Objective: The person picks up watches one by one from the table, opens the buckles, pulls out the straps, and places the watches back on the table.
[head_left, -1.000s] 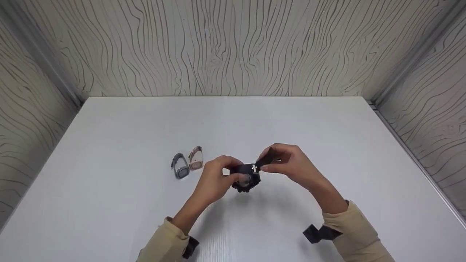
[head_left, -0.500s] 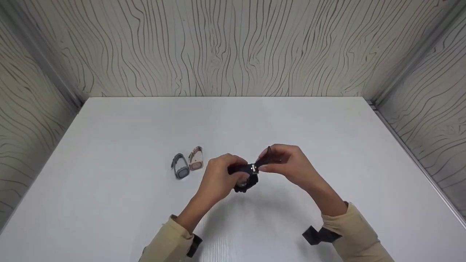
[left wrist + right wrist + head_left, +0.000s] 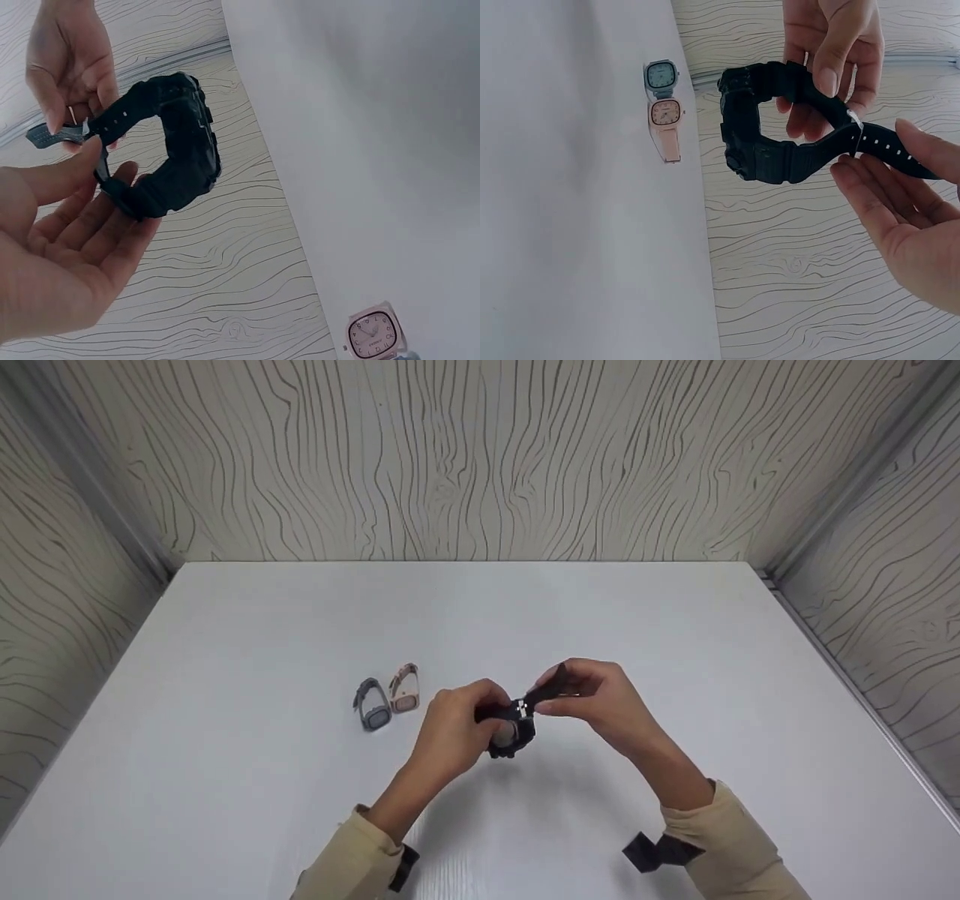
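Note:
A black wristwatch (image 3: 517, 740) with a chunky case is held above the table, its strap bent into a loop. My left hand (image 3: 454, 727) pinches the strap on the buckle side between thumb and fingers. With thumb and fingertips my right hand (image 3: 611, 705) grips the free strap end, which has a row of holes. In the right wrist view, the strap (image 3: 817, 156) runs through the silvery buckle (image 3: 855, 124). Whether the buckle's pin sits in a hole cannot be told. The watch face is turned away in the wrist views.
A grey-blue watch (image 3: 377, 717) and a pink watch (image 3: 405, 702) lie side by side on the white table (image 3: 247, 660), left of my hands. Wood-patterned panels (image 3: 480, 457) stand at the back and sides. Dark wrist mounts (image 3: 660, 853) sit at both sleeves.
My left forearm has shifted slightly to the right. The black watch has tilted a little between the hands, and the strap end in my right hand has turned slightly. Both hands keep their hold.

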Demonstrator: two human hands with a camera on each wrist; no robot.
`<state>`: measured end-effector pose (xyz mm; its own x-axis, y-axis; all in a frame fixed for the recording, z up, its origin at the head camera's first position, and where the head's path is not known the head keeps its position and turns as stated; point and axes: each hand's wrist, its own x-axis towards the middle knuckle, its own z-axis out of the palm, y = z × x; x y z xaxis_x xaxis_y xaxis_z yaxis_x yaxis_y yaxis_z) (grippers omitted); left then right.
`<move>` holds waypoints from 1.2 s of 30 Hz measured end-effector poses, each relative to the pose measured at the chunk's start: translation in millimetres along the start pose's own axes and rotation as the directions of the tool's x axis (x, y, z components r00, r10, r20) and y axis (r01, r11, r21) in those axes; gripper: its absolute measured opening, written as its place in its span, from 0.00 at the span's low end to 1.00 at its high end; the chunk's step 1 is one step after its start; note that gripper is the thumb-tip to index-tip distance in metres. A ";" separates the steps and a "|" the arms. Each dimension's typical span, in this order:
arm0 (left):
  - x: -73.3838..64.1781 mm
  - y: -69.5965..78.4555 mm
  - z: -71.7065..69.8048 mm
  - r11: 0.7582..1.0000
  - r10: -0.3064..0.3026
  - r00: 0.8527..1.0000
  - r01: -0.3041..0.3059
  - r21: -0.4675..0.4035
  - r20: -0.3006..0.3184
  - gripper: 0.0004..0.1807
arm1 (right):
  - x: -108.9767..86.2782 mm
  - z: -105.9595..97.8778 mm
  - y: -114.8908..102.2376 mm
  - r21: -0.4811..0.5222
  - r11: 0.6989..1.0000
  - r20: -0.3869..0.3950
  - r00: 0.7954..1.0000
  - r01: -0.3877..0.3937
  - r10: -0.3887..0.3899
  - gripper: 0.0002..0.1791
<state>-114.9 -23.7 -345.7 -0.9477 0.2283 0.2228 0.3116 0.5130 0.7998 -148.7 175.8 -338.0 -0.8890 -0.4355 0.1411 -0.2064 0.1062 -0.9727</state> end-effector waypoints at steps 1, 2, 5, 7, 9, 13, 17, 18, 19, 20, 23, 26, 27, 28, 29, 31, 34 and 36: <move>0.5 1.0 0.2 1.000 -0.008 1.000 0.008 0.000 0.007 0.10 | -0.1 0.4 -0.6 -0.001 1.000 -0.003 1.000 0.001 -0.001 0.14; 0.9 1.6 0.3 1.000 -0.015 1.000 0.015 -0.006 0.012 0.09 | -0.3 0.8 -1.0 0.000 1.000 -0.004 1.000 0.002 -0.002 0.14; 1.5 2.0 0.1 0.999 -0.016 1.000 0.017 -0.036 0.023 0.07 | -0.9 1.8 -1.6 0.005 1.000 -0.007 1.000 0.001 -0.001 0.14; 1.3 1.3 0.1 0.998 -0.007 1.000 0.008 -0.065 0.023 0.06 | -1.6 2.3 -1.5 0.004 1.000 -0.009 1.000 -0.003 0.003 0.14; 0.9 0.6 0.3 0.996 0.014 1.000 -0.012 -0.084 0.018 0.06 | -2.4 2.5 -1.4 0.009 1.000 -0.010 1.000 -0.002 0.003 0.14; 0.0 1.1 1.6 0.992 0.042 0.999 -0.039 -0.117 0.027 0.07 | -3.4 2.0 -2.2 0.014 1.000 -0.012 1.000 0.006 -0.006 0.13; 0.0 3.6 2.4 0.991 0.063 0.997 -0.056 -0.125 0.048 0.09 | -3.9 1.0 -3.6 0.014 1.000 -0.010 1.000 0.019 -0.019 0.13; 0.1 4.0 2.4 0.990 0.065 0.996 -0.058 -0.125 0.053 0.09 | -4.0 0.8 -3.8 0.013 1.000 -0.011 1.000 0.021 -0.021 0.13; 0.3 4.3 2.3 0.990 0.067 0.996 -0.059 -0.125 0.058 0.09 | -4.1 0.6 -3.9 0.011 1.000 -0.010 1.000 0.022 -0.022 0.13; 0.5 4.6 2.1 0.990 0.066 0.996 -0.058 -0.125 0.063 0.09 | -4.2 0.4 -4.0 0.008 1.000 -0.009 1.000 0.022 -0.022 0.13; 0.5 5.4 1.7 0.990 0.061 0.994 -0.050 -0.130 0.086 0.10 | -4.2 -0.2 -3.3 0.004 1.000 -0.008 1.000 0.017 -0.017 0.13; 0.4 5.7 2.0 0.989 0.049 0.992 -0.032 -0.147 0.117 0.10 | -4.2 -0.8 -2.7 0.009 1.000 -0.002 1.000 0.019 -0.019 0.13; 0.2 5.8 2.0 0.987 0.042 0.991 -0.022 -0.156 0.127 0.10 | -4.3 -1.0 -2.7 0.010 1.000 0.000 1.000 0.020 -0.020 0.13; 0.0 5.9 1.8 0.986 0.035 0.990 -0.011 -0.167 0.137 0.11 | -4.3 -1.2 -2.8 0.012 1.000 0.003 1.000 0.022 -0.022 0.13; 0.0 6.0 1.7 0.984 0.030 0.989 -0.004 -0.180 0.144 0.11 | -4.3 -1.3 -3.0 0.014 1.000 0.006 1.000 0.024 -0.024 0.13; 0.3 5.9 1.4 0.978 0.024 0.988 0.009 -0.207 0.156 0.11 | -4.4 -1.5 -3.6 0.013 1.000 0.010 1.000 0.026 -0.026 0.13; 1.1 4.8 1.2 0.971 0.026 0.986 0.014 -0.239 0.164 0.11 | -4.5 -1.3 -4.7 0.012 1.000 0.005 1.000 0.021 -0.021 0.13; 1.4 3.5 1.3 0.966 0.034 0.987 0.008 -0.259 0.159 0.10 | -4.6 -1.3 -5.7 0.003 1.000 -0.003 1.000 0.014 -0.014 0.13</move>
<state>-115.1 -20.4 -343.4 -0.9136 0.3744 0.1586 0.2756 0.2834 0.9185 -143.9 178.3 -332.8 -0.8874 -0.4340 0.1554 -0.2178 0.0977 -0.9711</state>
